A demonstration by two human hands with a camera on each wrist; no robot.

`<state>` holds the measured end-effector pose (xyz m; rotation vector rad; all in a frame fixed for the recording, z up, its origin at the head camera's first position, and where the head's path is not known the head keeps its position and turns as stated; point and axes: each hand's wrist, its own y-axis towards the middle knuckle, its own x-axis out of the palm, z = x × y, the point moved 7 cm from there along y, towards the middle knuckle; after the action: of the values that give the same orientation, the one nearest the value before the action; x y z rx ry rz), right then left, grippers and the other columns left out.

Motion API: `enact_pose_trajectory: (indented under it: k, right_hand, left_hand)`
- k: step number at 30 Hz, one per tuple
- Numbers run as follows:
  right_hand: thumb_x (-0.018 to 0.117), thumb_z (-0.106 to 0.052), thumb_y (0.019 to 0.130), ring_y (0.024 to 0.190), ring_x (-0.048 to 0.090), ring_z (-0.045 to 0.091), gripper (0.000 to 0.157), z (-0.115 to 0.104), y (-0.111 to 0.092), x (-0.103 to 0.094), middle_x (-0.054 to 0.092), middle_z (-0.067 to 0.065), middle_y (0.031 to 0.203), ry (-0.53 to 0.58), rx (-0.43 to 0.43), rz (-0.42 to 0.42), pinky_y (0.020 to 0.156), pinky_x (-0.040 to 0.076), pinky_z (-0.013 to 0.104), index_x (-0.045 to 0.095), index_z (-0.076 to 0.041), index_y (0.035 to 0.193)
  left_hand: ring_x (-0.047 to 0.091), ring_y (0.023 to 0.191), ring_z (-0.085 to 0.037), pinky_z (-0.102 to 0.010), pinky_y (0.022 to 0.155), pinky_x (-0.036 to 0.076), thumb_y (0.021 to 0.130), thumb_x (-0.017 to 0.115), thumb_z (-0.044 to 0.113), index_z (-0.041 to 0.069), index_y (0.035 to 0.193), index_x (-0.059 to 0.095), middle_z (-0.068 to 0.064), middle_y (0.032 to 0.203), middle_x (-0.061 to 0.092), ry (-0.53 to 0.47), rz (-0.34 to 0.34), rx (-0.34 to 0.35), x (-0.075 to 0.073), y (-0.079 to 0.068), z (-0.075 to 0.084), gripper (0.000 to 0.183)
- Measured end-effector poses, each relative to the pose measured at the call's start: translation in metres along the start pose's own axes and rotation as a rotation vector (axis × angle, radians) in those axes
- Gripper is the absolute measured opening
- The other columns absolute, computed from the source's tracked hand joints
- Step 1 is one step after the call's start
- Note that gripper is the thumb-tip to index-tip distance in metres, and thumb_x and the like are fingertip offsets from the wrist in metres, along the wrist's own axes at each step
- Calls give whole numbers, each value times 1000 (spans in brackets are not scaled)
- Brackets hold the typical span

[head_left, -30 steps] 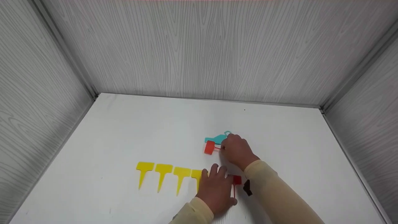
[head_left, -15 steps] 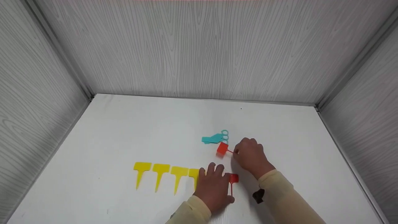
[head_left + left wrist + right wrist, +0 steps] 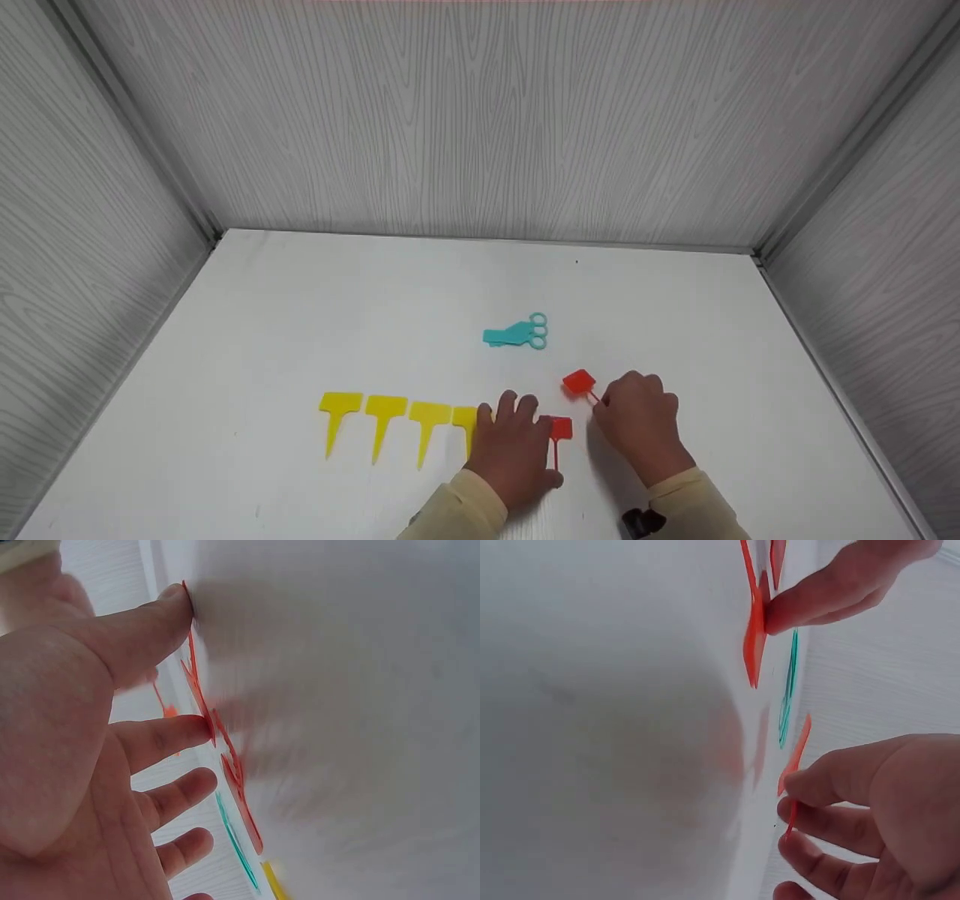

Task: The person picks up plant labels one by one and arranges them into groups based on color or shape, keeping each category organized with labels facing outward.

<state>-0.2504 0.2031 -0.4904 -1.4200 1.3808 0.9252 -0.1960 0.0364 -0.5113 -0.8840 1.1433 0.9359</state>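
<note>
My right hand (image 3: pixel 639 424) pinches the thin stem of a red plant label (image 3: pixel 579 382), whose square head points away to the upper left, above the table. In the right wrist view this label (image 3: pixel 796 754) sits between thumb and fingers. My left hand (image 3: pixel 510 457) is spread over the table with thumb and index finger touching another red label (image 3: pixel 560 428) that lies flat, stem toward me. The left wrist view shows one more red label (image 3: pixel 241 802) beneath that hand, hidden in the head view. Yellow T-shaped labels (image 3: pixel 429 414) lie in a row left of the hand.
Flat teal pieces (image 3: pixel 517 332) with ring ends lie overlapped beyond my hands. The white table (image 3: pixel 337 307) is bounded by a grey wood-grain back wall (image 3: pixel 480 120) and side walls at left and right.
My right hand has carried the red label right and toward me, away from the teal pieces, turning its head. The teal rings are now uncovered. My left hand has stayed in place.
</note>
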Motion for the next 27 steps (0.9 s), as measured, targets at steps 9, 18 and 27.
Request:
enact_pose_trajectory:
  k: [9, 18, 27]
  right_hand:
    - [79, -25, 85, 77, 54, 27, 21, 15, -28, 13, 57, 5, 65, -52, 84, -74, 69, 51, 51, 75, -7, 74]
    - [81, -24, 83, 77, 58, 26, 19, 15, -47, 24, 61, 4, 69, -6, 147, -126, 75, 54, 55, 77, -6, 81]
    - [82, -27, 82, 71, 58, 23, 17, 11, -60, 25, 63, 1, 71, 49, 165, -158, 80, 54, 56, 77, -11, 81]
  left_hand:
    - [40, 128, -29, -59, 105, 41, 72, 84, 64, 28, 132, 65, 0, 137, 53, 15, 3, 13, -6, -3, 2, 72]
    - [41, 127, -30, -58, 104, 41, 70, 87, 61, 26, 132, 66, -2, 137, 53, 8, 12, 7, -9, -4, 3, 73]
    - [40, 129, -29, -58, 106, 39, 70, 88, 59, 28, 136, 64, -1, 141, 51, -44, 8, 12, -7, -3, 1, 77]
